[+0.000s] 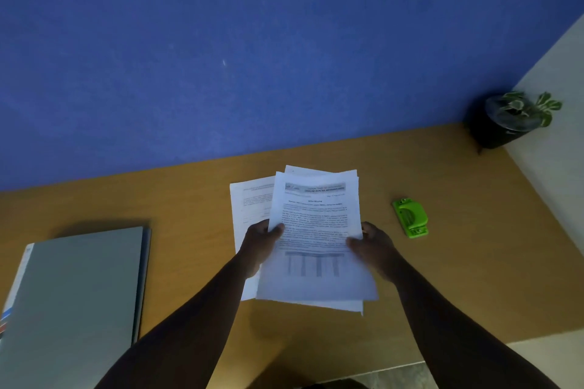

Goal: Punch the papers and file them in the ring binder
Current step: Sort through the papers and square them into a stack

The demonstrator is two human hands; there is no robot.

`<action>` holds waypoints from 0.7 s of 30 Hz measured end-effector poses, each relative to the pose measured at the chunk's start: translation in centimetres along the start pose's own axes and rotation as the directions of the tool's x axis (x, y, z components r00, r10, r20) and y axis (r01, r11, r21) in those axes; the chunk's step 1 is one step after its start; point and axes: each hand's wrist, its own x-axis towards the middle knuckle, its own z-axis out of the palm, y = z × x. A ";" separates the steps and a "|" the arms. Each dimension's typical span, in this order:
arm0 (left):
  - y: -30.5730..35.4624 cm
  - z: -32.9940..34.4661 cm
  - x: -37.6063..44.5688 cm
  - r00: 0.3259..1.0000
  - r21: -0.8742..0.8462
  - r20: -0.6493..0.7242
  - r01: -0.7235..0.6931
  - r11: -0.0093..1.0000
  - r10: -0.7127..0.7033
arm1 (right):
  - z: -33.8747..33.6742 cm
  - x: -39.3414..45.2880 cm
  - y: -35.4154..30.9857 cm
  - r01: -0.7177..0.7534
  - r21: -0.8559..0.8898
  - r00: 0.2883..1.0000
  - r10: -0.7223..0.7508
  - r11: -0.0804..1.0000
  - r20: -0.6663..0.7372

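Both forearms are reaching forward over the desk (189,199). The left hand (260,245) and right hand (374,249) are each holding the papers (316,230) in a pinching grip at opposite side edges, thumbs on top. One sheet (249,205) is lying beneath. The ring binder (79,287) is lying closed to the left, the green punch (410,217) to the right.

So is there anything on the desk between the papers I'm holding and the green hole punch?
Nothing visible. The papers, held by the left hand and right hand, have only bare desk between them and the green hole punch to their right.
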 end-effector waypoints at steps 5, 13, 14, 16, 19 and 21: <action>-0.6 0.3 1.3 0.965 0.031 -0.249 0.095 0.995 -0.084 | -1.3 0.0 1.2 -0.010 0.138 0.989 0.030 0.990 -0.148; -2.0 1.8 2.5 0.927 0.484 -0.362 0.094 0.870 0.101 | -3.1 0.3 2.4 -0.034 0.195 0.964 0.083 0.980 -0.252; -2.1 2.3 2.5 0.922 0.515 -0.367 0.093 0.852 0.122 | -3.2 0.2 2.4 -0.037 0.186 0.961 0.086 0.982 -0.261; -2.1 3.1 2.6 0.915 0.560 -0.374 0.092 0.823 0.152 | -3.4 0.1 2.6 -0.042 0.182 0.959 0.091 0.982 -0.270; -1.9 4.2 2.8 0.910 0.598 -0.379 0.104 0.795 0.166 | -3.7 0.0 2.9 -0.055 0.158 0.955 0.098 0.986 -0.280; -1.8 4.9 3.2 0.911 0.620 -0.388 0.143 0.772 0.143 | -3.8 -0.2 3.0 -0.055 0.164 0.953 0.100 0.985 -0.287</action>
